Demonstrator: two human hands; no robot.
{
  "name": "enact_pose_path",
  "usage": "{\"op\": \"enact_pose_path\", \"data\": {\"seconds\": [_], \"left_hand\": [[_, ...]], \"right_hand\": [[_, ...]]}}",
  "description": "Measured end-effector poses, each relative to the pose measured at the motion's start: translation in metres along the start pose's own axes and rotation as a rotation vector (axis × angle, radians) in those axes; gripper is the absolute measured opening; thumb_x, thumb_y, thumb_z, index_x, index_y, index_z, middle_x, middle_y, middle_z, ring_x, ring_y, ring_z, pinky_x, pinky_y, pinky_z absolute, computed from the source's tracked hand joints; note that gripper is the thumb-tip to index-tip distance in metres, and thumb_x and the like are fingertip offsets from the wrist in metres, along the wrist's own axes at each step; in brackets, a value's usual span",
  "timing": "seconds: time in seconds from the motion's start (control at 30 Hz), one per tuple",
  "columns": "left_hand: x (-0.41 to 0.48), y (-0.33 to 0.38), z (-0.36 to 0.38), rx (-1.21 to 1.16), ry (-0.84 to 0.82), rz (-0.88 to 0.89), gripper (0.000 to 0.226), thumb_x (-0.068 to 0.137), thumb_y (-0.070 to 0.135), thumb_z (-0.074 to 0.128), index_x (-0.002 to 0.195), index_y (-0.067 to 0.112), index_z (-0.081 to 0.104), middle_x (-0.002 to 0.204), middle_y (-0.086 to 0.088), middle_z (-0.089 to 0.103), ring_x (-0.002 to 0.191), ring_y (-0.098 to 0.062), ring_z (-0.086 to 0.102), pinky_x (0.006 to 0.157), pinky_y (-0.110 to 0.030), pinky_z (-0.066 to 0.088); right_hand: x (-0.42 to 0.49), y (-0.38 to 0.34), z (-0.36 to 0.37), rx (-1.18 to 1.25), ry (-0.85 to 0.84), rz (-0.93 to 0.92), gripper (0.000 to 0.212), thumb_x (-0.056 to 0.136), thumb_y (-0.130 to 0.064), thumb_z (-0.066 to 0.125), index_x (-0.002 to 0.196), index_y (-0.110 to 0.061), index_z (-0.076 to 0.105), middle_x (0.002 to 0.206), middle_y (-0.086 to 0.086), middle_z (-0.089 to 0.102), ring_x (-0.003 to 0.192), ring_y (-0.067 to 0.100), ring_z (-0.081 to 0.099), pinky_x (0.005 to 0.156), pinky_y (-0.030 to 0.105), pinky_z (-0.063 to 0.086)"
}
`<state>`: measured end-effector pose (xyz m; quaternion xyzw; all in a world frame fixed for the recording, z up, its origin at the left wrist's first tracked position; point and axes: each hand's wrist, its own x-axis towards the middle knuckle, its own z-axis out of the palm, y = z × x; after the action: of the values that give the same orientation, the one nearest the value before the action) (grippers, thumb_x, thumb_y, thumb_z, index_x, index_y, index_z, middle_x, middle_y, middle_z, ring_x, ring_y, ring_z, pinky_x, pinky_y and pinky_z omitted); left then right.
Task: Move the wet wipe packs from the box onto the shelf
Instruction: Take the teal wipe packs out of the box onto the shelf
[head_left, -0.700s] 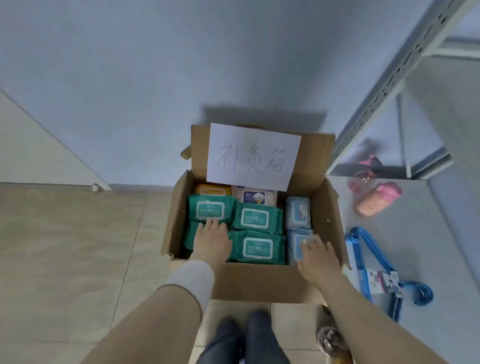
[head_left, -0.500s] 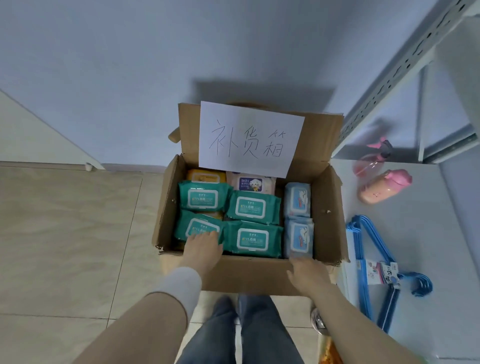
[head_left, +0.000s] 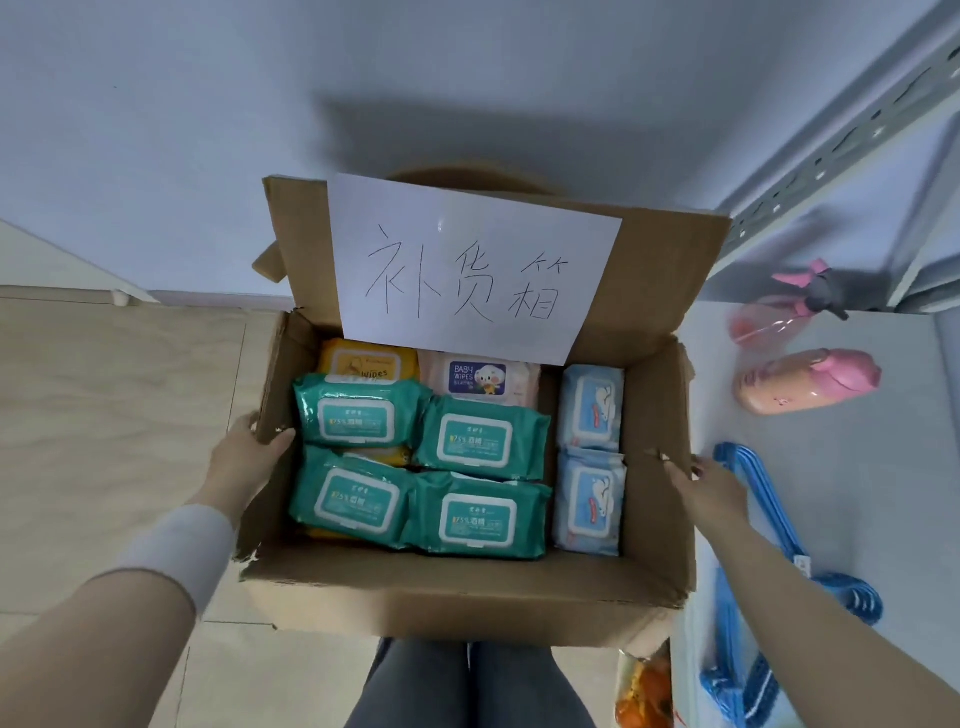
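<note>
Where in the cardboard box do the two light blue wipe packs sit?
In the head view, the light blue wipe packs lie end to end along the right wall of the box, just right of the green packs.

The box (head_left: 467, 597) is held between the left hand (head_left: 244, 457), on its left wall, and the right hand (head_left: 711, 488), on its right wall. A paper sheet (head_left: 467, 270) lies on the raised rear flap. Inside, a block of four wipe packs (head_left: 478, 441) fills left and centre, a column of two packs (head_left: 589, 499) lines the right wall, and two rear packs (head_left: 483, 379) lie behind the block. The shelf (head_left: 857, 493) stands right of the box. The hangers (head_left: 727, 670) lie at its front and two bottles (head_left: 805, 382) behind them.
</note>
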<state>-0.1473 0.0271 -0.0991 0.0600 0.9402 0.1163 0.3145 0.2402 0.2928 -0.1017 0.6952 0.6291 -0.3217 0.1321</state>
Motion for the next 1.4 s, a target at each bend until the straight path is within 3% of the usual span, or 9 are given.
{"op": "enact_pose_path", "data": {"seconds": [0.13, 0.33, 0.43, 0.63, 0.77, 1.03, 1.13, 1.23, 1.4], "left_hand": [[0.026, 0.001, 0.008, 0.097, -0.016, 0.039, 0.034, 0.091, 0.026, 0.055, 0.112, -0.001, 0.059, 0.11, -0.027, 0.063, 0.104, -0.043, 0.056, 0.083, -0.039, 0.042], [0.037, -0.001, 0.012, 0.231, -0.018, 0.014, 0.033, 0.092, 0.021, 0.054, 0.101, -0.009, 0.063, 0.1, -0.033, 0.064, 0.097, -0.047, 0.057, 0.071, -0.039, 0.04], [0.038, -0.002, 0.011, 0.295, -0.019, 0.054, 0.035, 0.093, 0.021, 0.053, 0.096, -0.012, 0.063, 0.097, -0.035, 0.064, 0.096, -0.048, 0.057, 0.077, -0.041, 0.042], [0.022, -0.003, 0.008, 0.294, -0.007, 0.105, 0.033, 0.093, 0.019, 0.053, 0.099, -0.012, 0.063, 0.099, -0.035, 0.063, 0.099, -0.048, 0.056, 0.081, -0.042, 0.042], [0.009, -0.019, 0.006, 0.295, 0.003, 0.153, 0.033, 0.093, 0.019, 0.054, 0.092, -0.012, 0.064, 0.093, -0.035, 0.064, 0.094, -0.048, 0.057, 0.075, -0.04, 0.04], [-0.031, -0.051, -0.008, 0.28, 0.005, 0.222, 0.029, 0.092, 0.018, 0.054, 0.091, -0.01, 0.063, 0.091, -0.031, 0.065, 0.093, -0.045, 0.058, 0.073, -0.038, 0.039], [-0.044, -0.06, -0.017, 0.292, -0.005, 0.26, 0.029, 0.092, 0.018, 0.054, 0.091, -0.009, 0.063, 0.09, -0.03, 0.065, 0.093, -0.044, 0.058, 0.07, -0.035, 0.036], [-0.053, -0.069, -0.024, 0.289, -0.014, 0.307, 0.028, 0.092, 0.018, 0.055, 0.091, -0.009, 0.064, 0.089, -0.03, 0.065, 0.091, -0.044, 0.058, 0.068, -0.033, 0.034], [-0.062, -0.079, -0.031, 0.392, -0.047, 0.466, 0.03, 0.091, 0.018, 0.055, 0.089, -0.011, 0.064, 0.089, -0.032, 0.066, 0.089, -0.045, 0.059, 0.071, -0.039, 0.04]], "right_hand": [[0.029, -0.002, 0.007, -0.13, -0.068, -0.006, 0.037, 0.097, -0.032, 0.043, 0.083, 0.0, 0.056, 0.073, 0.016, 0.056, 0.091, 0.04, 0.062, 0.061, 0.028, 0.033], [0.042, -0.006, 0.013, -0.251, -0.065, 0.028, 0.049, 0.094, -0.039, 0.048, 0.055, -0.014, 0.035, 0.055, 0.006, 0.041, 0.065, 0.029, 0.055, 0.047, 0.027, 0.03], [0.042, -0.003, 0.015, -0.235, -0.044, 0.007, 0.047, 0.096, -0.034, 0.048, 0.056, -0.009, 0.041, 0.056, 0.007, 0.042, 0.065, 0.028, 0.051, 0.044, 0.026, 0.027], [0.028, 0.0, 0.008, -0.204, -0.086, -0.026, 0.042, 0.097, -0.031, 0.046, 0.088, 0.006, 0.063, 0.066, 0.012, 0.049, 0.068, 0.027, 0.051, 0.054, 0.028, 0.035], [0.014, 0.016, 0.008, -0.159, -0.057, -0.028, 0.041, 0.095, -0.03, 0.049, 0.062, -0.007, 0.046, 0.062, 0.011, 0.048, 0.07, 0.029, 0.053, 0.059, 0.031, 0.038], [-0.03, 0.04, 0.0, -0.152, -0.028, -0.034, 0.045, 0.094, -0.036, 0.05, 0.091, 0.007, 0.063, 0.076, 0.019, 0.062, 0.067, 0.028, 0.055, 0.059, 0.031, 0.041], [-0.06, 0.058, 0.001, -0.149, 0.008, -0.017, 0.047, 0.093, -0.038, 0.053, 0.064, -0.002, 0.053, 0.058, 0.009, 0.049, 0.059, 0.024, 0.049, 0.047, 0.029, 0.032], [-0.103, 0.077, 0.008, -0.1, 0.027, 0.041, 0.052, 0.09, -0.042, 0.056, 0.054, -0.009, 0.038, 0.053, 0.006, 0.043, 0.07, 0.031, 0.056, 0.049, 0.027, 0.032], [-0.184, 0.126, 0.034, 0.003, 0.069, 0.161, 0.047, 0.092, -0.04, 0.054, 0.075, 0.004, 0.057, 0.069, 0.014, 0.052, 0.079, 0.033, 0.059, 0.065, 0.032, 0.041]]}}
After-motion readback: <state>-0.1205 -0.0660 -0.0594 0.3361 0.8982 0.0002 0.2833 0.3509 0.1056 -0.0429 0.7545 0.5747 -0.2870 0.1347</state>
